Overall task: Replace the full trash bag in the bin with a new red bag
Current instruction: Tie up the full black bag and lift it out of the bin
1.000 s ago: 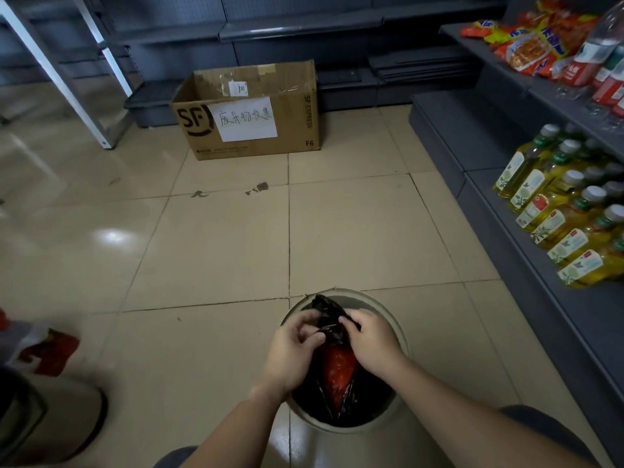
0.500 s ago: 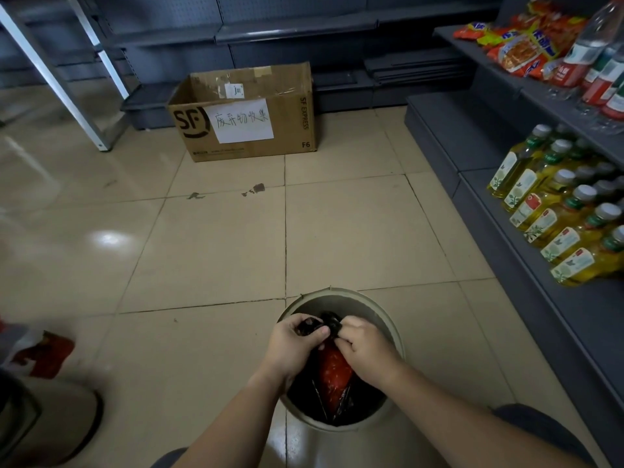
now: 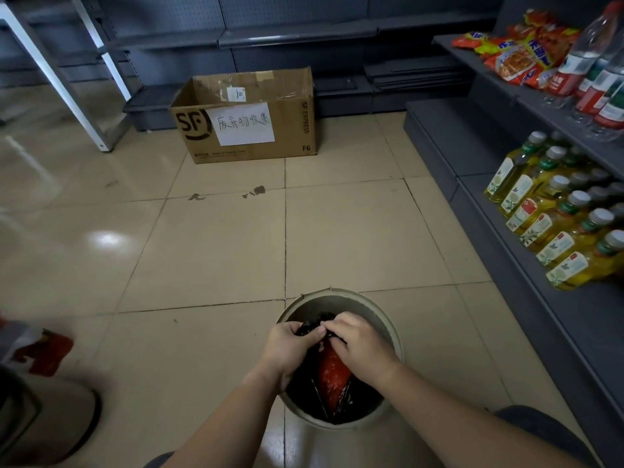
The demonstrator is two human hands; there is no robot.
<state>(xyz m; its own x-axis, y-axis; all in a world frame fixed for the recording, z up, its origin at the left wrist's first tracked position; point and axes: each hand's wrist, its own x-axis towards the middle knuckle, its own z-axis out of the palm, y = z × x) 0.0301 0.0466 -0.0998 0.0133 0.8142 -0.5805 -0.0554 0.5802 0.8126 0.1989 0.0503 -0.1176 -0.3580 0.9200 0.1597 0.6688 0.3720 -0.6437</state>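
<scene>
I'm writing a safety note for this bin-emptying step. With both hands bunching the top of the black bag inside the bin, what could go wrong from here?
1. The black bag looks thin and stretched over a red packet; it may tear when lifted.
2. The left hand and right hand pinch only the bag's gathered top, so it could slip loose.
3. The bin stands free on glossy tiles and might tip or slide.

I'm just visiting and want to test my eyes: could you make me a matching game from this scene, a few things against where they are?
Things:
1. black trash bag
2. cardboard box
3. oil bottles
4. snack packets

Places:
A. top shelf on the right
B. floor by the back shelving
C. inside the bin, both hands on it
D. lower shelf on the right

Pairs: 1-C, 2-B, 3-D, 4-A
</scene>
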